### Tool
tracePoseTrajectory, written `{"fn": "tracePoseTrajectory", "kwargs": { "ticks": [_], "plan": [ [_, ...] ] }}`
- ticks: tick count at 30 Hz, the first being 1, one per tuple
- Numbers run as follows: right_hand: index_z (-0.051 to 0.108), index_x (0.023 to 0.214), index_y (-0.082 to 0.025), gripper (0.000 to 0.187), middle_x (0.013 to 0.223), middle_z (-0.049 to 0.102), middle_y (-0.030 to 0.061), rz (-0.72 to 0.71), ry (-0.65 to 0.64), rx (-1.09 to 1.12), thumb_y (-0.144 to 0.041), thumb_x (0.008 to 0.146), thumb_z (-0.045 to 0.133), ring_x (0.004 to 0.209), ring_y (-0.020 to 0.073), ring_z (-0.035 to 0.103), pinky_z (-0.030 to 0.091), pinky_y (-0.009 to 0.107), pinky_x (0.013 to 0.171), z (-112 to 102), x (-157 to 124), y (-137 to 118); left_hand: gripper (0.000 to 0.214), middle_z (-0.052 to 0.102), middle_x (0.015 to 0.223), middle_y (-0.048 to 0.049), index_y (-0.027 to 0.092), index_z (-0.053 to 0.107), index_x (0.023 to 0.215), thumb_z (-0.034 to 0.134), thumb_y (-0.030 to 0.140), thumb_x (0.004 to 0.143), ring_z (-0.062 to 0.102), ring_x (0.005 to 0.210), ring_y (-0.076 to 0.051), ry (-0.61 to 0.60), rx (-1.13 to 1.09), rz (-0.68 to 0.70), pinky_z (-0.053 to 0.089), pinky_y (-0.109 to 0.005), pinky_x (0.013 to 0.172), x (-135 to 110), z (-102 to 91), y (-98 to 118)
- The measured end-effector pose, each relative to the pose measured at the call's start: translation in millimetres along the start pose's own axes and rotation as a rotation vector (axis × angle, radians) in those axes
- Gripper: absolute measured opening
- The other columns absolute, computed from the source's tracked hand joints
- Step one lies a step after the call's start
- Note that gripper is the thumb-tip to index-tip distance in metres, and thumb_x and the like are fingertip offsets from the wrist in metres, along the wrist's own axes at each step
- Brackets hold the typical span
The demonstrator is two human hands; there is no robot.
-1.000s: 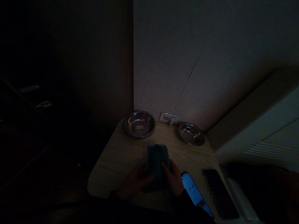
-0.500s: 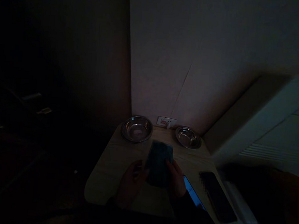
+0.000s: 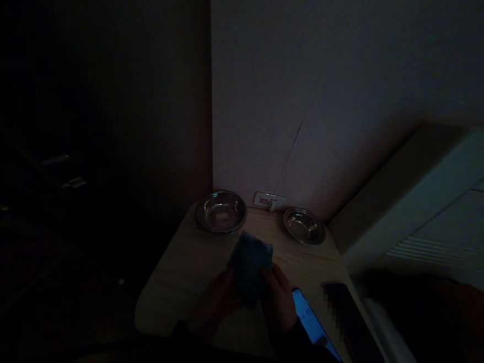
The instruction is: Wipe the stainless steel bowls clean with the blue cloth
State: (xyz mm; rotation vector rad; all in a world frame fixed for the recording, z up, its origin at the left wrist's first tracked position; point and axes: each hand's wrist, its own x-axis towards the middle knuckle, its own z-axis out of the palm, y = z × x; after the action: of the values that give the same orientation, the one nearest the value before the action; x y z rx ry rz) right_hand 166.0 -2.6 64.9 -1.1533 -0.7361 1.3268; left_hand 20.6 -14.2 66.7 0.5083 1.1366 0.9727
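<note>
A teal folded cloth (image 3: pixel 250 265) is held up over the small wooden table (image 3: pixel 177 276). My right hand (image 3: pixel 278 297) grips its right side, thumb on the front face. On the opposite side, my left hand (image 3: pixel 216 298) has closed on the lower left edge. The scene is very dark, so the fingers behind the cloth are hidden. Just right of my right hand lies a phone with a lit blue screen (image 3: pixel 310 322), partly covered by my sleeve.
Two steel bowls stand at the table's back: a left bowl (image 3: pixel 221 213) with a small pale item inside, and a right bowl (image 3: pixel 304 226). A wall socket (image 3: pixel 269 200) with a plug sits between them. A dark phone-like slab (image 3: pixel 354 325) lies at the right edge.
My left hand has come in from beside the cloth and taken hold of its left edge. The cloth has tilted and shifted slightly left.
</note>
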Motion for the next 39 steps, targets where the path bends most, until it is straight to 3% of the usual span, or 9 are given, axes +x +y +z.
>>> {"fn": "tracePoseTrajectory", "kwargs": {
  "ticks": [4,10,12,18,21,23,25,30,39],
  "plan": [
    [0.067,0.095,-0.019,0.036,0.085,0.071,0.0054,0.049,-0.132,-0.163,-0.043,0.069,0.068,0.081,0.0246,0.065,0.052,0.036,0.070,-0.9,-6.3,9.2,0.045,0.068,0.109,-0.0106,0.019,0.064,0.100,0.073,0.044,0.064,0.064,0.102,-0.027,0.031,-0.104,0.126,0.052,-0.035,0.082,4.7,5.2,-3.4],
    [0.056,0.118,-0.019,0.056,0.099,0.070,0.0088,-0.031,-0.128,-0.374,-0.049,0.071,0.065,0.087,0.0236,0.065,0.053,0.037,0.073,-14.4,4.7,0.9,0.023,0.072,0.096,-0.0103,0.019,0.070,0.081,0.067,0.035,0.065,0.066,0.095,-0.027,0.166,0.106,0.107,0.051,-0.039,0.085,7.9,-3.3,-16.9],
    [0.058,0.115,-0.017,0.048,0.101,0.070,0.0099,-0.058,-0.203,-0.557,-0.045,0.076,0.059,0.088,0.0232,0.066,0.053,0.037,0.075,-17.7,10.7,-0.1,0.022,0.072,0.095,-0.0099,0.019,0.069,0.079,0.066,0.037,0.066,0.066,0.095,-0.027,0.176,0.188,0.130,0.051,-0.039,0.085,9.4,-6.7,-21.3],
    [0.064,0.091,-0.017,0.021,0.080,0.071,0.0066,-0.088,-0.203,-0.898,-0.028,0.078,0.052,0.077,0.0224,0.067,0.053,0.034,0.069,-31.2,21.9,6.5,0.049,0.067,0.107,-0.0180,0.008,0.059,0.106,0.061,0.044,0.073,0.064,0.099,-0.028,0.196,0.527,0.224,0.050,-0.041,0.088,13.5,-11.6,-37.2],
    [0.062,0.105,-0.016,0.030,0.098,0.070,0.0121,-0.147,-0.139,-1.026,-0.024,0.078,0.052,0.094,0.0275,0.065,0.050,0.043,0.084,-38.9,19.9,11.1,0.051,0.059,0.125,-0.0181,0.010,0.053,0.123,0.055,0.038,0.081,0.056,0.116,-0.029,0.315,0.878,0.547,0.043,-0.047,0.098,8.3,-10.8,-52.3],
    [0.058,0.118,-0.014,0.038,0.120,0.062,0.0171,-0.324,-0.106,-1.188,-0.023,0.082,0.049,0.112,0.0295,0.057,0.045,0.046,0.095,-43.4,15.2,14.8,0.046,0.052,0.136,-0.0127,0.018,0.051,0.129,0.051,0.034,0.085,0.047,0.125,-0.027,0.223,1.144,0.826,0.040,-0.047,0.101,3.8,-10.7,-62.7],
    [0.053,0.127,-0.013,0.041,0.131,0.054,0.0164,-0.550,-0.192,-1.374,-0.020,0.087,0.043,0.121,0.0267,0.051,0.043,0.044,0.100,-47.6,8.7,19.4,0.046,0.051,0.137,-0.0110,0.018,0.051,0.130,0.048,0.033,0.087,0.046,0.126,-0.027,0.126,1.368,0.963,0.043,-0.044,0.099,0.9,-12.2,-71.0],
    [0.051,0.131,-0.016,0.043,0.135,0.053,0.0111,-0.696,-0.509,-1.667,-0.013,0.090,0.037,0.124,0.0254,0.049,0.041,0.048,0.101,-54.5,-5.0,29.4,0.051,0.057,0.131,-0.0114,0.011,0.051,0.129,0.048,0.038,0.087,0.053,0.118,-0.031,0.142,1.718,1.024,0.043,-0.050,0.096,1.7,-23.8,-77.7],
    [0.051,0.132,-0.018,0.042,0.137,0.050,0.0098,-0.727,-0.566,-1.774,-0.018,0.090,0.043,0.125,0.0266,0.048,0.040,0.049,0.102,-60.5,-0.8,34.7,0.053,0.057,0.132,-0.0073,0.015,0.054,0.128,0.052,0.041,0.081,0.051,0.118,-0.031,0.351,1.704,1.066,0.033,-0.052,0.100,1.8,-17.1,-93.8]
  ]
}}
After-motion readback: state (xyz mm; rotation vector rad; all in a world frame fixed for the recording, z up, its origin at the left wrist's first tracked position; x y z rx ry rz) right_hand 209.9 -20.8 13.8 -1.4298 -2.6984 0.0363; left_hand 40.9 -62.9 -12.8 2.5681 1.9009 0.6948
